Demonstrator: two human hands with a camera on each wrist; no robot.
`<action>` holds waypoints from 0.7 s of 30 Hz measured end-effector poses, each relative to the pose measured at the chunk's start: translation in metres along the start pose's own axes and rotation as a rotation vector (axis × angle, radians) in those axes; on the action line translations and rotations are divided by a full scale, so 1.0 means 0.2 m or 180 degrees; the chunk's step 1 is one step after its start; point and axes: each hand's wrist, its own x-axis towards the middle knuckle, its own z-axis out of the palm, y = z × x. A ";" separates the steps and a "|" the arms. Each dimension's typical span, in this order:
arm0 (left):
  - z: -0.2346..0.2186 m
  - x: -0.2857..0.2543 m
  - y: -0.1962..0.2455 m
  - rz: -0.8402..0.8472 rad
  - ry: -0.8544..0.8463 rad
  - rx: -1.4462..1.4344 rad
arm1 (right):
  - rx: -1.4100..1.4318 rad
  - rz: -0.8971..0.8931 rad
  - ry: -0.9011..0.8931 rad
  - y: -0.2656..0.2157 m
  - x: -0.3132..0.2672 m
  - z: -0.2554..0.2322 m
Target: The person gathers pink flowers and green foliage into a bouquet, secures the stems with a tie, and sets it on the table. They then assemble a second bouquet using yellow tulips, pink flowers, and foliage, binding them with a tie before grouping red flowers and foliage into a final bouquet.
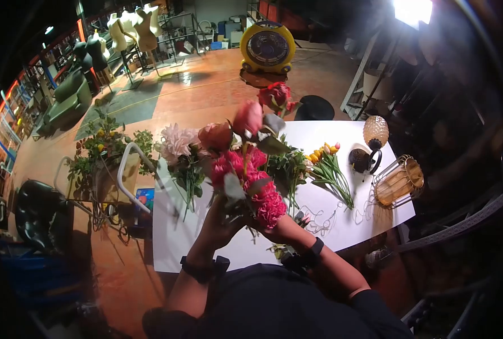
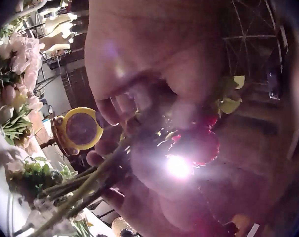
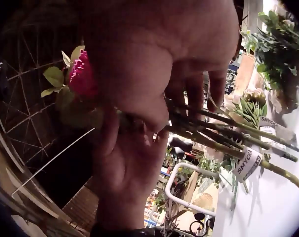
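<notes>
Holds bouquet point(image 1: 257, 164) of red/pink roses and carnations above desk point(image 1: 175, 243), w/ L hand point(image 1: 222, 229) and R hand point(image 1: 285, 230) close together around stems point(image 3: 228, 131) below flower heads. Clamps L fingers point(image 2: 107, 111) curled on stems; likewise R fingers point(image 3: 216, 91). Cannot tell exact placement of every fingertip, partly hidden behind palms. Shows white tag point(image 3: 248, 163), printed "SMYCM", on a stem. Noted on desk, L side: pale pink peonies point(image 1: 178, 144) w/ green leaves. Noted R of bouquet: yellow/pink tulips point(image 1: 333, 172), laid flat; beyond, amber glass lamp point(image 1: 376, 131) and, nr R edge, wire basket point(image 1: 398, 183). Noted on floor beyond desk: yellow round fan point(image 1: 267, 48).
</notes>
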 end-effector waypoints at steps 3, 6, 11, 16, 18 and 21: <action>-0.09 -0.08 -0.04 -0.0364 -0.0050 0.0002 | -0.0395 -0.0043 -0.0045 -0.04 0.04 0.09; -0.12 -0.15 -0.07 -0.0825 -0.0024 -0.0838 | -0.0750 -0.0757 0.0425 0.03 0.06 0.21; -0.15 -0.22 -0.14 -0.0615 -0.0039 -0.0646 | 0.1325 0.1051 0.0260 0.33 -0.01 0.40; -0.18 -0.26 -0.14 -0.0681 -0.0175 -0.0214 | 0.0026 0.0345 -0.0096 0.31 0.00 0.43; -0.21 -0.27 -0.23 -0.0554 -0.0071 0.0143 | 0.0017 0.0201 0.0018 0.28 0.02 0.42; -0.22 -0.28 -0.29 -0.0866 0.0123 -0.0523 | 0.0182 0.0645 -0.0586 0.22 0.06 0.38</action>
